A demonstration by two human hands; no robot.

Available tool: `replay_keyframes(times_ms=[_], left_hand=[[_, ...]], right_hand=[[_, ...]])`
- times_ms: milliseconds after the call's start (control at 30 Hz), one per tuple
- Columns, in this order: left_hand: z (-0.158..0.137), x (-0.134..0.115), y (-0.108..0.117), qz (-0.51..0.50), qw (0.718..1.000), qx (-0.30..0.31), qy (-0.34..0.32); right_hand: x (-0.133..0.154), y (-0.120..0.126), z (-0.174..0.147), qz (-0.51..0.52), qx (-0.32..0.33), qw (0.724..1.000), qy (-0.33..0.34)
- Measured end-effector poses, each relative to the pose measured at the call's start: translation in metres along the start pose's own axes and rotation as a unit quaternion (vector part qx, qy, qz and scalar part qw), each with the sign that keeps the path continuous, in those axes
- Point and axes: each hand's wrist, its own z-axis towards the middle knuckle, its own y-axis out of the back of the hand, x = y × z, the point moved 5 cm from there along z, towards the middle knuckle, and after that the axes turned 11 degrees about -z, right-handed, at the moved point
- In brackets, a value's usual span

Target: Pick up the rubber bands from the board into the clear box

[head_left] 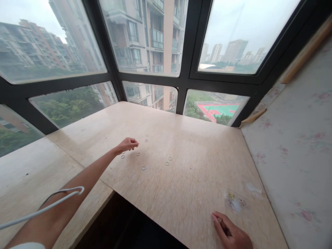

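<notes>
Over the middle of the stone ledge (pixel 197 138), my left hand (pixel 127 144) is closed in a pinch. A thin bit at its fingertips looks like a small ring. Several thin metal rings lie flat around it: one ring (pixel 138 154) just below the fingers, one ring (pixel 122 157) by the wrist, and one ring (pixel 143 168) nearer me. Two more, one at the front (pixel 167 163), lie to the right; a pair, including one ring (pixel 146 140), lies farther back. My right hand (pixel 232 232) rests curled near the front right, thumb against the fingers; whatever they hold is hidden.
A clear plastic bag (pixel 236 201) with small yellow and brownish rings lies beyond my right hand. Another clear plastic scrap (pixel 253 188) is near the papered wall (pixel 295 155). Dark window frames (pixel 155 79) bound the ledge. A white cable (pixel 52 204) crosses my left forearm.
</notes>
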Motion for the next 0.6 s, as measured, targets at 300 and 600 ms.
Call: replay_keyframes(times_ms=[300,600], left_hand=[[-0.020,-0.109,-0.087,-0.339,0.924,0.156,-0.085],[-0.067,-0.221,-0.215,-0.270,0.907,0.236,-0.221]], right_hand=[[0.016,0.011,0.002,0.044,-0.042,0.998,-0.020],[0.015,0.014,0.005,0.106,-0.015,0.992,-0.064]])
